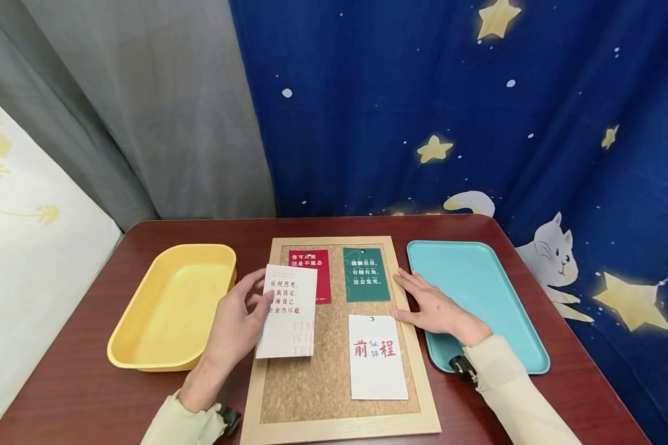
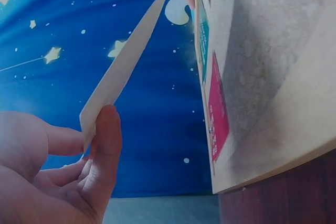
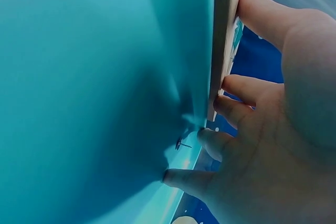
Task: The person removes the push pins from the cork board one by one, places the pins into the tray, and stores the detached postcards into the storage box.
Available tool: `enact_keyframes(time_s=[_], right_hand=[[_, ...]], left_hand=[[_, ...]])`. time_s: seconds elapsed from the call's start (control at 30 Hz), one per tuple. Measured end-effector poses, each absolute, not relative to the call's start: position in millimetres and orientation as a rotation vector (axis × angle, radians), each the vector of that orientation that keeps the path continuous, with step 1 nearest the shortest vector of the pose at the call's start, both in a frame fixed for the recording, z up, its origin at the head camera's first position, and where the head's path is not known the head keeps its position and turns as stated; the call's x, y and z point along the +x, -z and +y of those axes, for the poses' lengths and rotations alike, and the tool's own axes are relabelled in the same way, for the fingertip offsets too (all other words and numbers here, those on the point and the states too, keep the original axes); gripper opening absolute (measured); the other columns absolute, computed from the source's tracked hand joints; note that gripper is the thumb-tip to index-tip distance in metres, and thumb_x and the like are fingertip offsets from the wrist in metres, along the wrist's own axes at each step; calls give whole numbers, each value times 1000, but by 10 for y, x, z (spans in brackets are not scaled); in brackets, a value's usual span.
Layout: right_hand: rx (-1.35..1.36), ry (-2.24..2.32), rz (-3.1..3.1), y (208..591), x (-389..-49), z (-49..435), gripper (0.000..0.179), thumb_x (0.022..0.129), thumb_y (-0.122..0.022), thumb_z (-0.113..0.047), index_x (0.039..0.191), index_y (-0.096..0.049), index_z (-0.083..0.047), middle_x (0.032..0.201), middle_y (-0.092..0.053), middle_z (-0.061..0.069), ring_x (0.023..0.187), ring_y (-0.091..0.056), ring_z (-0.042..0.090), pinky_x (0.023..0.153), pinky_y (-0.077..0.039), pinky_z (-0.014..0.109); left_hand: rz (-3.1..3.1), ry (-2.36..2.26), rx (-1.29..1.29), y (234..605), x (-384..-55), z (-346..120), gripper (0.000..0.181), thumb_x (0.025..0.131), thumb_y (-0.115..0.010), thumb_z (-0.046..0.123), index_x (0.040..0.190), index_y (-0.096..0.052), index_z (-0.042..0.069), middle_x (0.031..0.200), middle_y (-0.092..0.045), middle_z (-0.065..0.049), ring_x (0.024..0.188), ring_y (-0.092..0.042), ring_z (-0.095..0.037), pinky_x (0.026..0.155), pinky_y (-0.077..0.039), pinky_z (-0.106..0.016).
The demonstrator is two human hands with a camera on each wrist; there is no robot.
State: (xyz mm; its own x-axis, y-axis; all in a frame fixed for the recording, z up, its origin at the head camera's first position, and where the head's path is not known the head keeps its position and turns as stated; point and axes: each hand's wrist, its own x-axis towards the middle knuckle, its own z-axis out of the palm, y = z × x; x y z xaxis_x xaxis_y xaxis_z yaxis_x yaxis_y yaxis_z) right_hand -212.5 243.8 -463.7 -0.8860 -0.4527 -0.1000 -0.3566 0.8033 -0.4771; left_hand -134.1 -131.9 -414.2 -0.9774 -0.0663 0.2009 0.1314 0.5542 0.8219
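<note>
Card (image 1: 295,337): white, printed, tilted above the left part of the corkboard (image 1: 306,395).
Left hand (image 1: 235,321): thumb and fingers nearly together, pinching that piece by its left edge.
Right hand (image 1: 442,309): fingers spread, holding nothing, touching the board's right edge.
Board: carries red sheet (image 1: 323,281), green sheet (image 1: 374,293), white sheet (image 1: 378,380).
Tabletop (image 1: 114,395): yellow tray (image 1: 117,349) left, blue tray (image 1: 512,309) right.

Head view high, facing forward-down; wrist views close, sideways (corkboard (image 1: 306,392) in all).

Bright head view, softly shadowed corkboard (image 2: 281,40)
</note>
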Motion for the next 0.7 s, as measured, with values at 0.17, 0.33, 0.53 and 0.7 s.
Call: enact_keyframes(time_s=[0.17, 0.33, 0.53, 0.7], right_hand=[[-645, 673, 2781, 4637, -2118, 2442, 84, 99, -68, -46, 164, -30, -8, 174, -23, 14, 161, -16, 47, 123, -22, 73], [-635, 679, 2786, 4624, -2119, 2452, 85, 99, -69, -47, 164, -30, -8, 174, -23, 14, 161, -16, 47, 123, -22, 74], [-633, 675, 2788, 4620, -2116, 2460, 85, 99, -69, -46, 164, -30, -7, 174, -23, 15, 160, -15, 48, 122, -22, 75], [-634, 679, 2785, 4615, -2113, 2446, 85, 99, -69, -46, 164, -31, -7, 174, -24, 15, 160, -16, 48, 122, -21, 75]], left_hand=[[-2563, 1436, -38, 4101, -1344, -1328, 44, 105, -61, 10, 147, -53, 1, 121, -71, -18, 81, -73, -16, 61, -58, -22], [-2546, 1428, -35, 4048, -1336, -1361, 40, 106, -59, 14, 144, -57, 3, 120, -72, -17, 82, -73, -17, 62, -60, -22], [-2521, 1372, -19, 3988, -1337, -1461, 34, 105, -61, 15, 138, -62, 4, 113, -73, -16, 77, -70, -12, 61, -58, -21], [-2543, 1361, 28, 3927, -1321, -1577, 37, 106, -59, 20, 139, -61, 5, 117, -69, -17, 84, -74, -20, 62, -59, -20]])
